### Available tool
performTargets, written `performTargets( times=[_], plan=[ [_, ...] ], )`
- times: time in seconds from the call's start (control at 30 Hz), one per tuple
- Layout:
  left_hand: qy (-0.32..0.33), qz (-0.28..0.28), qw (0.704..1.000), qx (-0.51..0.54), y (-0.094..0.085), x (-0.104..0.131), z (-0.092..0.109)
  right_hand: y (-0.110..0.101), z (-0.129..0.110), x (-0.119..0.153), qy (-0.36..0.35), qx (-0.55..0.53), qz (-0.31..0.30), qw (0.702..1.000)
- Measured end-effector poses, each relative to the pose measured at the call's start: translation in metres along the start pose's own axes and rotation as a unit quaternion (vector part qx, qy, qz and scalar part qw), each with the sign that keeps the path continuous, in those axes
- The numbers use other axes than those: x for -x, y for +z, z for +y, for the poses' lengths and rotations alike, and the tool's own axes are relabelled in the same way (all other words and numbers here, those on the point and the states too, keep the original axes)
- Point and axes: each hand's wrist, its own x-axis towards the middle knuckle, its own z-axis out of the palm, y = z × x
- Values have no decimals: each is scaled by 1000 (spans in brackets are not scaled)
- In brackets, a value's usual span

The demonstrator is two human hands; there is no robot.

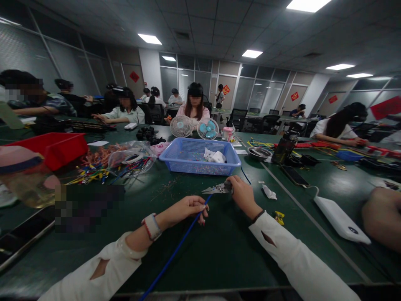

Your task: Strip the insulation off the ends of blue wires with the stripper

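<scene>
- Pinching a blue cable [183, 239]: left hand [191, 207], thumb and fingers together on it.
- Right hand [242, 193]: fingers clamped on metal pliers [219, 189].
- Cable: upper end at the pliers' jaws, length running down to the table's [232, 255] near edge.
- Beyond: blue basket [200, 167]; coloured wires [94, 172] left of it.
</scene>
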Motion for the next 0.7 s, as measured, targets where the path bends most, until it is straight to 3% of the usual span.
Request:
performTargets(
  times=[0.3, 0.53, 0.7],
  plan=[
    [0, 6, 1000, -18, -4, -1, 0, -4, 9, -2, -22, 20, 48, 998],
    [-1, -16, 1000, -14, -3, 0, -3, 5, 14, -2, -80, -66, 55, 993],
    [7, -25, 1000, -7, -1, 1, -1, 9, 14, -1, -81, -87, 44, 992]
  ],
)
